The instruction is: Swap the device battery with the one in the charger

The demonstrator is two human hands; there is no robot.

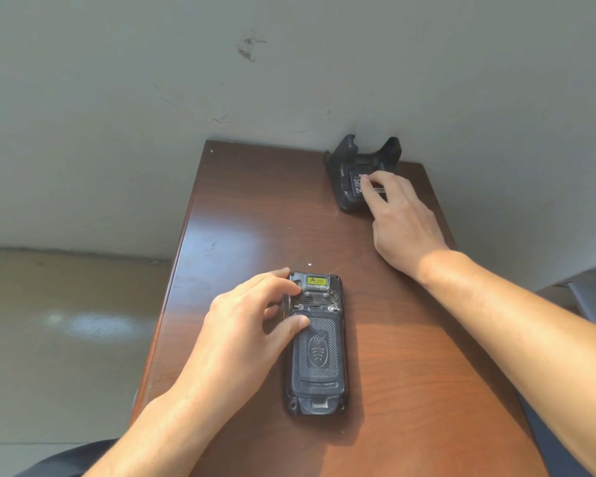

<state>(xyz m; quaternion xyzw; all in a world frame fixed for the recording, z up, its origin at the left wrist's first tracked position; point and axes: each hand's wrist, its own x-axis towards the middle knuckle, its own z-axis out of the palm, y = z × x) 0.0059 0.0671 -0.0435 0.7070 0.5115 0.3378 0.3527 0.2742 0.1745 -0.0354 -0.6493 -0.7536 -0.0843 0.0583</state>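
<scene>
A black handheld device [319, 359] lies face down in the middle of the brown table [410, 373], its textured battery cover on. My left hand [245, 325] rests on the device's upper left side, thumb on the cover's top edge and fingers at the device's upper corner. A black charger cradle [350, 160] stands at the table's far right against the wall, with a battery [356, 184] lying in its slot. My right hand [398, 215] reaches to the cradle, its fingertips touching the battery and covering its right part.
A grey wall runs right behind the table's far edge. The table's left edge drops to a pale floor. A dark seat or fabric shows at the right and bottom edges of the view.
</scene>
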